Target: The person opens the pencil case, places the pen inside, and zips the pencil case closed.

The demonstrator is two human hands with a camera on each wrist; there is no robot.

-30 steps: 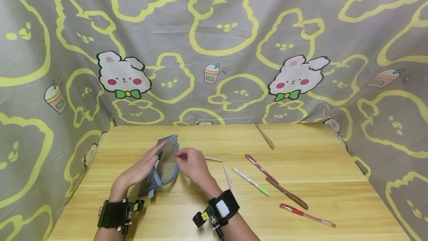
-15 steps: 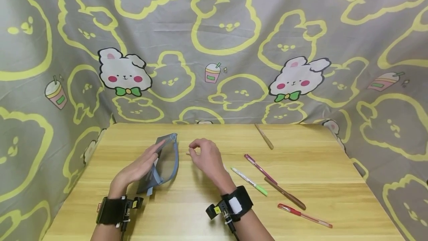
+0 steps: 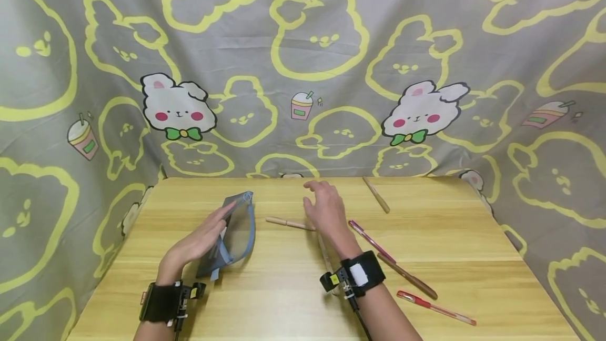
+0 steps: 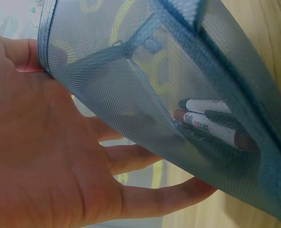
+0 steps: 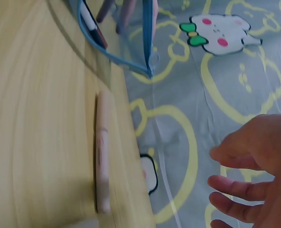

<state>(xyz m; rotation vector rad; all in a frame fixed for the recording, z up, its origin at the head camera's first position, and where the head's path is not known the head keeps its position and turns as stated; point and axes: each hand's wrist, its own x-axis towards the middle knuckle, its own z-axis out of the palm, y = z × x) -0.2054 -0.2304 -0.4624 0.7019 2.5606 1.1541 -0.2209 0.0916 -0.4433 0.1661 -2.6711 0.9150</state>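
A blue-grey mesh pencil pouch (image 3: 215, 264) stands tilted at the table's left, its blue-trimmed mouth gaping to the right. My left hand (image 3: 201, 241) rests against its left side, fingers extended behind the mesh. Through the mesh in the left wrist view, markers (image 4: 209, 124) lie inside the pouch. My right hand (image 3: 326, 212) hovers over the middle of the table with parted fingers and holds nothing. Closest to it lies a pale beige marker (image 3: 284, 222), also seen in the right wrist view. A second pale pen (image 3: 324, 252) is partly hidden by the right wrist.
Right of my right arm lie a purple pen (image 3: 366, 237), a brown marker (image 3: 409, 276) and a red pen (image 3: 435, 307). A tan pen (image 3: 376, 195) lies near the back edge. Patterned grey cloth (image 3: 326, 136) hangs around the table.
My right hand has moved from the pouch's mouth to the right, and its pinched fingers have spread. The arm now covers the green pen. Left hand and pouch stay put.
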